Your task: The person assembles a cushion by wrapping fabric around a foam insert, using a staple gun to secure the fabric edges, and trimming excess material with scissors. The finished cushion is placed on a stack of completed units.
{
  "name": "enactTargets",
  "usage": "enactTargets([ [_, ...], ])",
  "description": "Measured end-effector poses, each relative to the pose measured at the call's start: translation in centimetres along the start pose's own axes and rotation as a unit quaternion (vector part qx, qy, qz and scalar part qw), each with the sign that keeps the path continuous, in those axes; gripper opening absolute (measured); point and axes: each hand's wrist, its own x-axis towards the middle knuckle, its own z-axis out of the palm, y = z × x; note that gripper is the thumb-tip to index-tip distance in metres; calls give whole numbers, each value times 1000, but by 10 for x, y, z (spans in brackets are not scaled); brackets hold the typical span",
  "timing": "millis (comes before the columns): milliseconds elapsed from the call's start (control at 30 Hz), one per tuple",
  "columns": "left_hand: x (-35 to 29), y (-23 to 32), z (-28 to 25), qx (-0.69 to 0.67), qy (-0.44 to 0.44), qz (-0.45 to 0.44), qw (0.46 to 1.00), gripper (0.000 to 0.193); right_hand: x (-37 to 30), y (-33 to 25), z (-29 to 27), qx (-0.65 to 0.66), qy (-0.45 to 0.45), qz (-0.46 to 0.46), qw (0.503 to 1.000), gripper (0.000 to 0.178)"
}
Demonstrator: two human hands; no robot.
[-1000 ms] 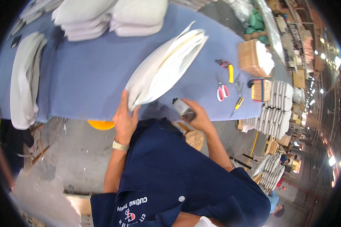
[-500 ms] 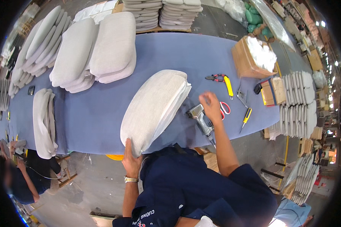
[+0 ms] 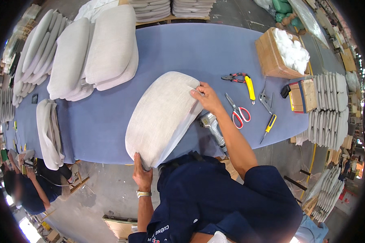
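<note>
A light grey fabric-covered cushion [image 3: 160, 111] lies tilted on the blue table in front of me, its white underside edge showing along the right. My left hand [image 3: 142, 174] grips its near end, thumb on top and the other fingers mostly hidden beneath. At the far right corner, my right hand [image 3: 205, 97] pinches the fabric edge between thumb and fingers. Beneath my right forearm lies a silver air staple gun [image 3: 213, 130], partly covered by the arm. Red-handled scissors [image 3: 238, 111] rest just right of that forearm.
Pliers [image 3: 236, 77], a yellow utility knife [image 3: 250, 90] and a yellow-handled screwdriver [image 3: 268, 128] lie on the right of the table [image 3: 190, 44]. Behind them stands a carton [image 3: 271, 56] of white stuffing. Stacked cushions [image 3: 111, 46] fill the left. A co-worker [image 3: 32, 190] is at lower left.
My right hand has moved left from above the staple gun onto the cushion's far corner and taken hold of its fabric. My left hand stays at the near end.
</note>
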Motion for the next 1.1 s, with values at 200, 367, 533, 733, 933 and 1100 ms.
enactTargets([
  [200,7,-9,-23,-7,-54,-52,997,93,-24,-8,3,59,8,-1,998,32],
  [367,5,16,-90,-38,-190,-119,974,86,-73,-84,0,9,49,32,998,30],
  [533,-50,46,-117,-93,-277,-240,926,86,-128,-96,-1,-5,86,35,996,29],
  [733,-30,30,-124,-215,-392,-193,873,89,-144,-70,0,8,99,-2,995,30],
  [933,86,69,-95,-158,-379,-5,912,67,-143,-60,-1,29,100,-9,995,32],
  [1100,173,167,6,-268,-393,70,877,60,-138,-55,4,9,112,-57,992,33],
])
